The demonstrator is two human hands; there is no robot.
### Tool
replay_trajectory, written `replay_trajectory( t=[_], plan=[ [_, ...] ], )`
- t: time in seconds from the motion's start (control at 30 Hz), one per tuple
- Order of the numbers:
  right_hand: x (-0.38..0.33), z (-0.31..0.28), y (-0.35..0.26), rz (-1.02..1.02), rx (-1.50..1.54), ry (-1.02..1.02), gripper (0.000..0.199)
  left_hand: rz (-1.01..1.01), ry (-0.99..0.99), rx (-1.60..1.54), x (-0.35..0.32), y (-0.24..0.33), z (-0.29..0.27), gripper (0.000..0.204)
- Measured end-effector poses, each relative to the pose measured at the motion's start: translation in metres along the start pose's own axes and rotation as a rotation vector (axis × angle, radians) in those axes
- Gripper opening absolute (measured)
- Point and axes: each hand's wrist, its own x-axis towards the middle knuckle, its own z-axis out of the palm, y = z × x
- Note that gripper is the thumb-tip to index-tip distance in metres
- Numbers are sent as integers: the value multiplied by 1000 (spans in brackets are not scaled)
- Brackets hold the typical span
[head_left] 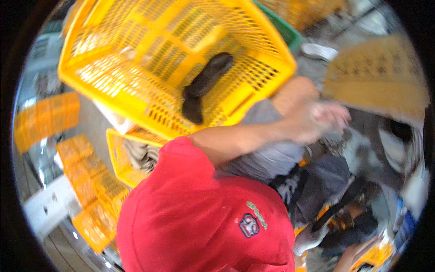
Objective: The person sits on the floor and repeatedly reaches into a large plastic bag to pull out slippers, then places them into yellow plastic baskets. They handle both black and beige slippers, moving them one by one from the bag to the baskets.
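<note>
Two dark things are in our big yellow basket, by its lower right edge. We can't tell how many are left. Crumpled cloth sits in a smaller basket. Our left hand, by brown card, and maybe our right look blurry; we can't tell about the fingers.

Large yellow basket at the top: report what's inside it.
One or two dark, elongated items lie inside the basket, too blurred to identify; the surface beneath them is covered.
</note>
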Motion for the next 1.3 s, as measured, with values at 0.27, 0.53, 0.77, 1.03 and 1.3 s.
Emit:
replay_trajectory(
  t=[0.27, 0.53, 0.77, 1.03, 1.3],
  plan=[
    [-18, 21, 130, -46, -434, -516, 30, -1072, 909, 2051, -128, 54, -362, 77],
    [87, 4, -38, -357, 207, -113, 39, -445, 747, 879, -102, 191, -157, 56],
    [88, -48, -85, 441, 1188, -37, 44, -253, -484, 1114, -28, 34, 65, 59],
    [48, -35, -82, 419, 812, 320, 67, -542, -29, -369, 41, -161, 190, 39],
    [244, -6, -27, -341, -3, 494, 16, -585, -153, 1103, 157, -110, 137, 88]
  ],
)
